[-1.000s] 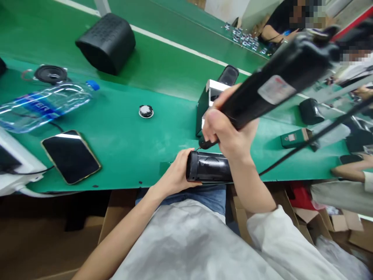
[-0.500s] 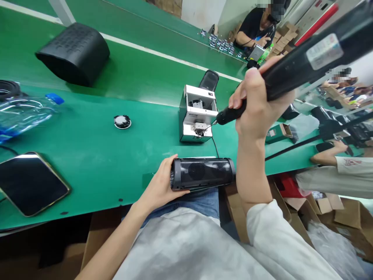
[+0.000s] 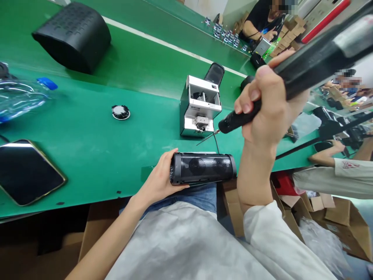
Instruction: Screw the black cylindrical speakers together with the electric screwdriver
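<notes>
My left hand [image 3: 159, 175] is closed around the left end of a black speaker [image 3: 205, 168], which lies lengthwise at the table's front edge with its perforated round patches facing up. In my right hand [image 3: 269, 103] is a black electric screwdriver [image 3: 309, 64], held slanting down to the left. Its thin bit ends in the air between the speaker and a silver screw feeder [image 3: 201, 107], apart from both. Whether a screw sits on the bit tip is too small to tell.
Around the green table [image 3: 140, 144] are a phone [image 3: 30, 171], a plastic bottle [image 3: 23, 97], a small round white-and-black part [image 3: 120, 112] and a large black housing [image 3: 74, 37]. A dark oval piece [image 3: 215, 74] stands behind the feeder. Co-workers sit at the far side and right.
The screwdriver bit has come away from the front of the screw feeder, and its tip now hangs nearer the speaker. My left hand still holds the speaker; the view has shifted slightly.
</notes>
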Demonstrator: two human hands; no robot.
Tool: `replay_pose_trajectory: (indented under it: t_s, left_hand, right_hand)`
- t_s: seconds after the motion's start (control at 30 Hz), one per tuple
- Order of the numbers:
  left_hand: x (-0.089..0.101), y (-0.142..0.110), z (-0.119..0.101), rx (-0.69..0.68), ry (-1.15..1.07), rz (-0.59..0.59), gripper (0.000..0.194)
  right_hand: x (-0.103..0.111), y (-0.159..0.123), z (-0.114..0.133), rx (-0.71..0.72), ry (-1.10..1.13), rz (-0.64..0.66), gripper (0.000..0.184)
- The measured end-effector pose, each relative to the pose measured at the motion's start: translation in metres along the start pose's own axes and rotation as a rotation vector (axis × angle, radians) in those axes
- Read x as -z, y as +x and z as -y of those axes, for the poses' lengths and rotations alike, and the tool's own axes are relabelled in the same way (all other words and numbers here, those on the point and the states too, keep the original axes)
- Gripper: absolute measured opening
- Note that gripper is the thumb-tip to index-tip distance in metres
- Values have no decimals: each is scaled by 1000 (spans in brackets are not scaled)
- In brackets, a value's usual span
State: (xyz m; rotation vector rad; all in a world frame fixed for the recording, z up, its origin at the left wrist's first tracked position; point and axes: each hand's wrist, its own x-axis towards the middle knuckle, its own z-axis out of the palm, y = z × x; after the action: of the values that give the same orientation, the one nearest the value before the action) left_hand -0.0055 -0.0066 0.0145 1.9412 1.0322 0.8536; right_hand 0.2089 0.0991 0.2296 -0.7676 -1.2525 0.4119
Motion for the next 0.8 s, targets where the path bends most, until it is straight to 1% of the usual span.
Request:
replay_pose_trajectory:
  t_s: [0.07,0.13,0.2,0.27,0.33,0.43,0.53,0.63,0.7,0.8]
  left_hand:
    - [0,0,0,5,0,5,119]
    - [-1,0,1,8,2,8,119]
    - [-1,-1,1,4,4,5,119]
    - [-2,-1,2,-2,3,-3,119]
    - [-2,-2,2,-9,3,-7,119]
    - [-2,-3,1,-18,3,-5,118]
    - [-2,-2,2,-12,-8,-10,117]
    - [-2,-2,3,-7,-33,-8,115]
    - [-2,-1,4,-7,-47,-1,115]
    - [-3,-2,4,-7,-55,1,116]
  right_hand:
    - [2,-7,21,-49,31,42,21]
    - [0,-12,38,-72,58,64,19]
    - [-3,-15,49,-103,74,65,17]
    - [-7,-16,52,-134,121,63,17]
    - [-10,-18,48,-128,177,82,16]
    - [-11,-28,34,-118,201,139,17]
    - [-12,-45,18,-172,206,178,19]
    - [-11,-60,5,-193,242,236,23]
    - [-11,-65,-1,-182,237,272,23]
    - [-10,-66,-4,-165,190,278,26]
